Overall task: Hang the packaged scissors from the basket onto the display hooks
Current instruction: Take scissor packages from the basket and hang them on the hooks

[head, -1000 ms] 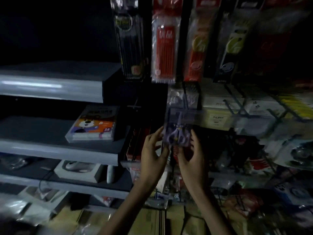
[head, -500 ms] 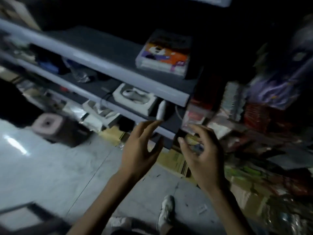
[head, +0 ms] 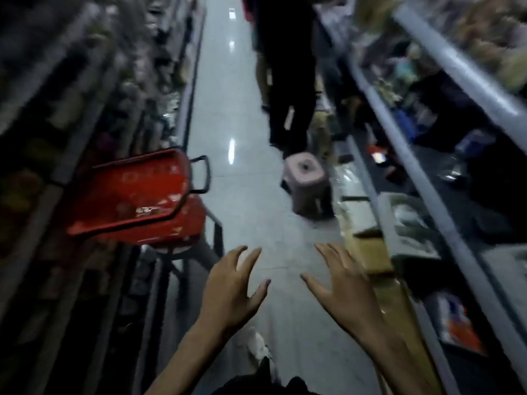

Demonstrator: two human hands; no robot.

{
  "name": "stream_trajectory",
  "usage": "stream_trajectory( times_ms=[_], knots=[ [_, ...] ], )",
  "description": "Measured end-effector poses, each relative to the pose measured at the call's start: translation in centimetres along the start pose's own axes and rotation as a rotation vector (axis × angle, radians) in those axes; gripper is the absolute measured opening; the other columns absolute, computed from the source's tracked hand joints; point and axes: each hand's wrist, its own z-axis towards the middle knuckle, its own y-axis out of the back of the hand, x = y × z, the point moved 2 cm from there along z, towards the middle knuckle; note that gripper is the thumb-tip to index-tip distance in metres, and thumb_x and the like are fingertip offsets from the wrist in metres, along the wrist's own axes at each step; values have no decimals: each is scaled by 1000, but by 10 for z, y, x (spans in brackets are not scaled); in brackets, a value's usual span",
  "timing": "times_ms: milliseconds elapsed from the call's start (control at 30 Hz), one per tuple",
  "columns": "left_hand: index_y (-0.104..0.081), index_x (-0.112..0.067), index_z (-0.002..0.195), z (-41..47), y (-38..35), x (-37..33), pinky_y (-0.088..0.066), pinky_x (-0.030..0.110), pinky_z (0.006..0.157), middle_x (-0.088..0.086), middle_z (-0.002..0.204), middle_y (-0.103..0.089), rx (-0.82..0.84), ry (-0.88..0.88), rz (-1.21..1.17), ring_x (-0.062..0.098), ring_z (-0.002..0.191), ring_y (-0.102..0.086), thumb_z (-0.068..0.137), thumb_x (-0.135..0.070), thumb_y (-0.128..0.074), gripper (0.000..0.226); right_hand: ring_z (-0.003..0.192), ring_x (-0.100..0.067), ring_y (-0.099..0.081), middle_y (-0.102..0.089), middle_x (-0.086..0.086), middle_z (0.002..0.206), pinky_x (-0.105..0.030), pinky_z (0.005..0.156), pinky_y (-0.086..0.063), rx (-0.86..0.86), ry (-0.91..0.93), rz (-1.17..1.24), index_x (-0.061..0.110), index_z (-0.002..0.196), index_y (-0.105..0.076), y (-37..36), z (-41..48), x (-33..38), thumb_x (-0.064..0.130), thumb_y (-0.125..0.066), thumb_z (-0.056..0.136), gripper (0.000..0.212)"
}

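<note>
A red shopping basket (head: 154, 181) with a black handle sits raised at the left of the aisle, on a stool-like stand. A small pale package (head: 147, 210) lies inside it; the blur hides what it is. My left hand (head: 232, 289) is spread in front of me below and to the right of the basket, fingers straight, holding nothing. My right hand (head: 346, 292) is spread beside it, also holding nothing. No display hooks or hung scissors appear in this view.
A person in dark clothes (head: 288, 81) stands further down the aisle. A pink stool (head: 308, 181) stands on the glossy floor (head: 242, 124) by the right shelving (head: 445, 172). Cardboard boxes (head: 370, 252) lie at the foot of the right shelves. Dark shelves (head: 71, 109) line the left.
One second ago both hands held a purple scissors package up at the hooks. They let go and came down, and my view swung left from the shelves to the aisle and basket.
</note>
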Motion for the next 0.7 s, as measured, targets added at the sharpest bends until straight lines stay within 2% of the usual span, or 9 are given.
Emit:
stream_trajectory(
  times_ms=[133,233,433,567,700],
  knots=[
    [-59,-20,146,-2,34,102,-54,48,103,13,143,-59,-90,246,24,34,131,-58,87,-62,-55,72,148,-22,-36,-42,-2,158,-45,119,-35,196,195,-101,33,152,-41,-52,68,79,62,-60,90,71],
    [-58,-24,147,-11,58,160,-53,49,105,9,144,-59,-138,408,28,33,132,-57,86,-65,-51,74,148,-24,-37,-41,-3,159,-44,118,-34,282,317,-132,33,153,-40,-84,104,137,62,-60,91,71],
    [-60,-24,146,-14,77,253,-56,50,96,7,140,-62,-207,630,-7,32,128,-61,87,-63,-48,72,149,-21,-34,-36,-3,161,-41,119,-34,459,494,-191,32,156,-35,-140,172,230,60,-57,94,71],
    [-57,-27,149,8,78,303,-55,49,100,5,144,-59,-192,728,-13,29,133,-57,88,-65,-44,73,140,-19,-44,-45,0,153,-35,112,-41,523,563,-173,31,152,-42,-178,229,277,51,-63,95,64],
    [-60,-23,144,43,77,356,-56,49,97,6,138,-61,-151,793,20,30,128,-61,89,-61,-46,68,127,-20,-55,-55,-1,140,-34,102,-48,563,599,-132,20,143,-55,-229,296,315,39,-68,94,53]
  ],
)
